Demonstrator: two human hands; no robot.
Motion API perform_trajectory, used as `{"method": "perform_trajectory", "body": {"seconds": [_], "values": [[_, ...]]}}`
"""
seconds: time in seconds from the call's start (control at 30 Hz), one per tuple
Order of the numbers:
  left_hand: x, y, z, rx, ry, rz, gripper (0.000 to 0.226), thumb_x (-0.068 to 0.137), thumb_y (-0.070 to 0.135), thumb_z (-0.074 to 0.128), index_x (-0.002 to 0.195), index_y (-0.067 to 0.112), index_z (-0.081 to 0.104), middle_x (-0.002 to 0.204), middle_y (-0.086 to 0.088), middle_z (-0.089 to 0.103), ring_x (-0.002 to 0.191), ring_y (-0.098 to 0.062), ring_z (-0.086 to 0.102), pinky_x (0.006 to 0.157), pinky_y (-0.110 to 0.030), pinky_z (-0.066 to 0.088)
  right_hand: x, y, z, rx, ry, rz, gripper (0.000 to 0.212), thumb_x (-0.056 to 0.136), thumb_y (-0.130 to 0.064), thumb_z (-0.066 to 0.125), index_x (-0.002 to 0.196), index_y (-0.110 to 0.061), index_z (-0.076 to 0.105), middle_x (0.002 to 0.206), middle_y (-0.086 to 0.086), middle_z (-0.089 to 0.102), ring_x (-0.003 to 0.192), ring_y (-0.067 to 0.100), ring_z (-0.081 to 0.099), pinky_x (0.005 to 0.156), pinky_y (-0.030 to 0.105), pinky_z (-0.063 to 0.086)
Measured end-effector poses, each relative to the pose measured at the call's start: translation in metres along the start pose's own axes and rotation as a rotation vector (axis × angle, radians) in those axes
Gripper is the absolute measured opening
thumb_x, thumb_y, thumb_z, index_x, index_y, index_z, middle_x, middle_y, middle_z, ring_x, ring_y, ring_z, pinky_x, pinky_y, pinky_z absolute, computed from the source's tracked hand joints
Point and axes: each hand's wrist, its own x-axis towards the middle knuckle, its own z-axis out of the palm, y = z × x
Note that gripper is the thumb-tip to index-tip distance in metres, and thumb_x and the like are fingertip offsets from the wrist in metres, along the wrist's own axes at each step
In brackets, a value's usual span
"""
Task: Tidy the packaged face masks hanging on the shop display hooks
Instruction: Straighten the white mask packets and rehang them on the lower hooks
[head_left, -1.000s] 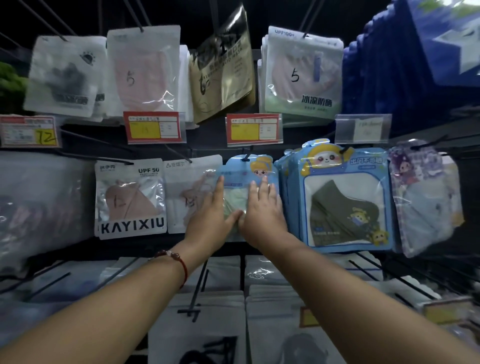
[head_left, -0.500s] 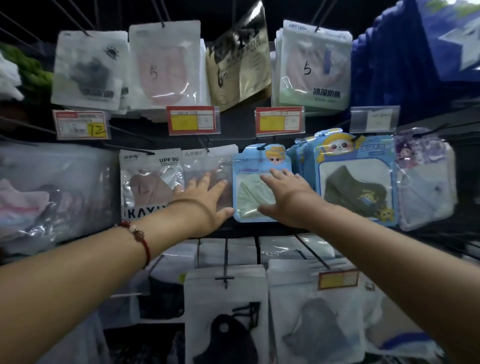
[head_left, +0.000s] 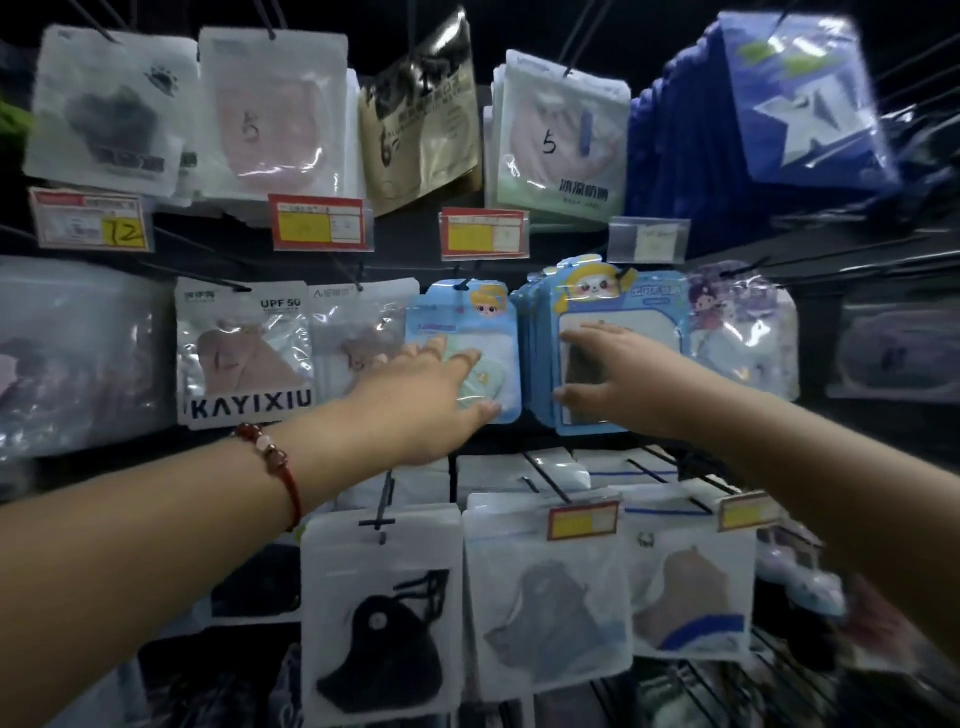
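Packaged face masks hang on hooks in three rows. In the middle row my left hand (head_left: 431, 400) lies flat with spread fingers on a small light-blue pack with a cartoon girl (head_left: 467, 317). My right hand (head_left: 618, 374) reaches onto the front of a thicker stack of blue packs with a cartoon animal (head_left: 602, 291), fingers straight, thumb under them near the stack's lower edge. A red bead bracelet (head_left: 270, 457) circles my left wrist. Left of my hands hang a KAYIXIU pack (head_left: 244, 353) and a clear pack (head_left: 358, 322).
Red and yellow price tags (head_left: 319, 223) sit on hook ends between the rows. The top row holds white, pink and gold packs (head_left: 421, 135) and a blue stack (head_left: 779, 104). The bottom row shows white packs with dark masks (head_left: 384, 613). Bare wire hooks (head_left: 545, 467) stick out below my hands.
My right hand has moved right from the small light-blue pack onto the thicker blue stack. My left hand has shifted right onto the small light-blue pack. The camera has come closer.
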Motion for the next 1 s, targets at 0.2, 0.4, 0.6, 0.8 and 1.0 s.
{"method": "perform_trajectory", "body": {"seconds": [0.2, 0.4, 0.6, 0.8, 1.0], "values": [[0.015, 0.063, 0.003, -0.016, 0.069, 0.055, 0.079, 0.092, 0.069, 0.046, 0.157, 0.037, 0.013, 0.167, -0.006, 0.007, 0.152, -0.027, 0.012, 0.120, -0.046, 0.020, -0.014, 0.063, -0.008, 0.044, 0.046, 0.011, 0.071, 0.090, -0.045, 0.064, 0.149, -0.021, 0.035, 0.147, 0.003, 0.043, 0.132, 0.021, 0.043, 0.107, 0.035, 0.037], [0.034, 0.105, 0.014, -0.064, 0.146, 0.009, 0.082, 0.090, 0.067, 0.052, 0.156, 0.037, 0.015, 0.165, -0.005, 0.013, 0.151, -0.026, 0.016, 0.119, -0.043, 0.022, -0.006, 0.106, -0.005, 0.074, 0.067, -0.057, 0.070, 0.090, -0.049, 0.062, 0.149, -0.024, 0.035, 0.148, 0.000, 0.043, 0.133, 0.019, 0.043, 0.109, 0.035, 0.036], [0.059, 0.123, 0.020, -0.026, 0.206, -0.039, 0.088, 0.087, 0.067, 0.057, 0.157, 0.037, 0.013, 0.166, -0.002, -0.010, 0.151, -0.028, 0.005, 0.118, -0.046, 0.023, 0.013, 0.118, 0.007, 0.044, 0.060, -0.094, 0.071, 0.091, -0.042, 0.062, 0.152, -0.026, 0.029, 0.154, -0.003, 0.031, 0.136, 0.021, 0.037, 0.113, 0.039, 0.034], [0.092, 0.115, 0.037, 0.010, 0.225, -0.071, 0.085, 0.087, 0.065, 0.059, 0.154, 0.037, 0.016, 0.166, -0.004, -0.008, 0.149, -0.030, 0.013, 0.113, -0.046, 0.030, 0.045, 0.120, 0.032, -0.003, 0.073, -0.091, 0.051, 0.092, -0.041, 0.059, 0.136, -0.022, 0.042, 0.135, 0.003, 0.042, 0.115, 0.025, 0.048, 0.097, 0.043, 0.045], [0.124, 0.095, 0.058, -0.003, 0.230, -0.127, 0.089, 0.086, 0.065, 0.060, 0.156, 0.037, 0.012, 0.167, -0.009, 0.002, 0.148, -0.030, 0.020, 0.112, -0.047, 0.033, 0.075, 0.121, 0.053, 0.000, 0.083, -0.039, 0.056, 0.090, -0.045, 0.059, 0.137, -0.019, 0.041, 0.140, 0.006, 0.040, 0.120, 0.030, 0.047, 0.100, 0.046, 0.043]]}}
